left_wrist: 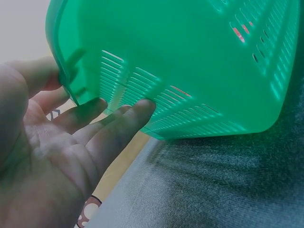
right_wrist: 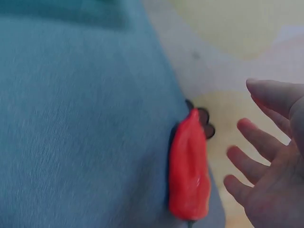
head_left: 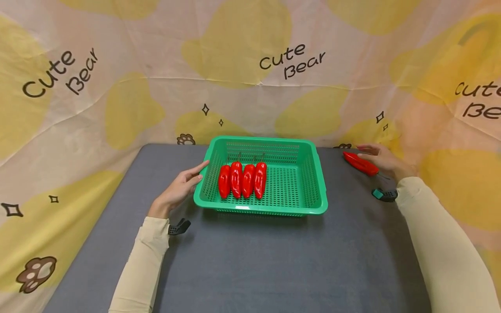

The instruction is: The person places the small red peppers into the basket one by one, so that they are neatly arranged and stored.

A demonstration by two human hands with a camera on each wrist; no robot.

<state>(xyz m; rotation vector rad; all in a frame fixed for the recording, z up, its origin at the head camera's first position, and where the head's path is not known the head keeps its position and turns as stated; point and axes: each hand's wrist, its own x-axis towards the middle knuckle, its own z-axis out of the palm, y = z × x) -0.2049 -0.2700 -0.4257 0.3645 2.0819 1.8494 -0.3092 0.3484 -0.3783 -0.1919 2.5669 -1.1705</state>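
Note:
A green plastic basket (head_left: 279,211) stands on the table, with several glossy red chili peppers (head_left: 248,180) side by side in its left half, stems toward the back. At the basket's left end, my left hand (head_left: 180,189) holds the rim. The left wrist view shows the thumb at the rim and fingertips (left_wrist: 145,108) against the outer wall. Far to the right, another red chili pepper (head_left: 360,164) lies near the table's back edge. Beside it hovers my right hand (head_left: 381,160), its fingers spread and apart from the pepper in the right wrist view (right_wrist: 275,152).
The dark grey table (head_left: 250,261) runs up to a patterned cloth backdrop (head_left: 235,56) at the back and sides. A black wrist device with a teal part (head_left: 378,194) hangs under the right wrist, and a black one (head_left: 180,227) under the left.

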